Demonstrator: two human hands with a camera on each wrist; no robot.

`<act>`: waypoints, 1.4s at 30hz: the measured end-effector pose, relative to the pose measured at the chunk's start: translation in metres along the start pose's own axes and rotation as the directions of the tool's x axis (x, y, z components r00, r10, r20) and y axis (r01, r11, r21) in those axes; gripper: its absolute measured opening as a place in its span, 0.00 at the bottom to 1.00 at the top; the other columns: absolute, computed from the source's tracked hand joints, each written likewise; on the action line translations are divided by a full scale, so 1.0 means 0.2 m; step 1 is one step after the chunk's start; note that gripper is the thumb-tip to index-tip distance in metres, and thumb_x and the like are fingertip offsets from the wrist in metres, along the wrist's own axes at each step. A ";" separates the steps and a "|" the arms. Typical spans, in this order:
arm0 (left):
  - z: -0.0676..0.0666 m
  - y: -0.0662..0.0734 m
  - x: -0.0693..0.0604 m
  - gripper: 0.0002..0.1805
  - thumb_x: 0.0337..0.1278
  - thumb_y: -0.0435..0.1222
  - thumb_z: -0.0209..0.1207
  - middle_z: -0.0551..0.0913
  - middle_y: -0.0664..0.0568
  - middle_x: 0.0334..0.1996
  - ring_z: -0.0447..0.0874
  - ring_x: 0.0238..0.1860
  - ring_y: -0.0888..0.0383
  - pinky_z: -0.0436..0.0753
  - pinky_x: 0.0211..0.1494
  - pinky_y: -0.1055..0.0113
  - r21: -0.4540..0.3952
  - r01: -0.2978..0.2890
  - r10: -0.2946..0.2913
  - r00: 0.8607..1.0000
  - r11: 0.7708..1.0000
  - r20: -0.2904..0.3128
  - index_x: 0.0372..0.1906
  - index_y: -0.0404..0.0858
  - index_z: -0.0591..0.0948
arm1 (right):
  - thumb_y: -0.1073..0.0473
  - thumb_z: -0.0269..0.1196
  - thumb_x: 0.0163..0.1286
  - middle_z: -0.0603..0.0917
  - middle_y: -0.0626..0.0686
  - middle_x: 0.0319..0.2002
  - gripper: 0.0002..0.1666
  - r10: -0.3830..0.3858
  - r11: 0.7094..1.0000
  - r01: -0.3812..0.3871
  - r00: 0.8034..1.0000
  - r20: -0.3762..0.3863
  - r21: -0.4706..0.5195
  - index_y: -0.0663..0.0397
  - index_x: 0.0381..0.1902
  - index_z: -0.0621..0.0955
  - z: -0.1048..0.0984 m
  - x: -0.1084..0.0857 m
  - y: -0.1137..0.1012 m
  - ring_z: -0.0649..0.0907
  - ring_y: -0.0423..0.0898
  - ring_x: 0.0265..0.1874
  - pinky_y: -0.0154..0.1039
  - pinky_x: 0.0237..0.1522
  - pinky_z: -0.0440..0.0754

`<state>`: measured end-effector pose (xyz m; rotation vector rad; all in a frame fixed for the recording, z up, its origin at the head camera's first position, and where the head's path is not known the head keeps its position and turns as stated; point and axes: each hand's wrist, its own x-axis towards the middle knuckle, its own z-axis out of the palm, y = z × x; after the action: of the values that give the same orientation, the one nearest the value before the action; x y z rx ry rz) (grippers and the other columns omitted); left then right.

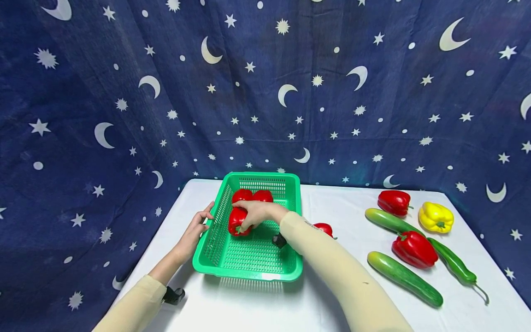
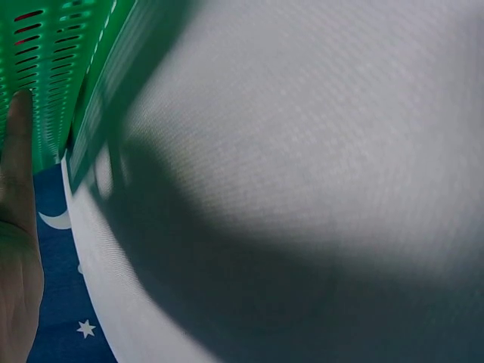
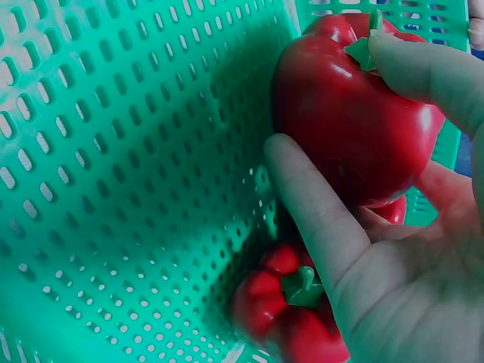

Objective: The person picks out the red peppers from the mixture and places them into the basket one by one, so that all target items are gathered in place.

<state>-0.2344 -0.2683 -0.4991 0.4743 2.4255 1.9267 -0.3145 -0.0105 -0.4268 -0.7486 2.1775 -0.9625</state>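
Inside the green basket (image 1: 249, 273), my right hand (image 1: 259, 213) grips a red bell pepper (image 1: 236, 221). In the right wrist view, the thumb presses by the green stem of this bell pepper (image 3: 355, 113) and the fingers reach round its underside. Two more red bell peppers, one on the left (image 1: 242, 196) and one on the right (image 1: 263, 196), lie just beyond it at the basket's far end. My left hand (image 1: 192, 235) rests against the basket's left side, fingers near the rim. The left wrist view shows one straight finger (image 2: 19, 136) along the slotted wall.
Right of the basket, a red bell pepper (image 1: 323, 228) lies partly behind my right sleeve. Farther right are two red bell peppers (image 1: 394, 203), a yellow bell pepper (image 1: 435, 216), two cucumbers (image 1: 404, 279) and a long green pepper (image 1: 454, 263). A starry blue curtain (image 1: 265, 92) hangs behind the white table (image 1: 344, 203).
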 end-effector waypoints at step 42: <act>0.00 0.00 0.01 0.15 0.65 0.27 0.37 0.48 0.49 0.83 0.37 0.82 0.45 0.47 0.73 0.43 -0.012 -0.015 0.015 1.000 1.000 0.004 0.55 0.29 0.63 | 0.52 0.77 0.57 0.79 0.50 0.54 0.39 -0.012 0.950 -0.051 0.980 -0.200 -0.307 0.52 0.62 0.72 0.05 0.03 0.01 0.77 0.46 0.50 0.41 0.49 0.79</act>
<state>-0.2359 -0.2679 -0.4988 0.4968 2.4134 1.9427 -0.3117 -0.0167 -0.4357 -0.8002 2.5464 -0.7164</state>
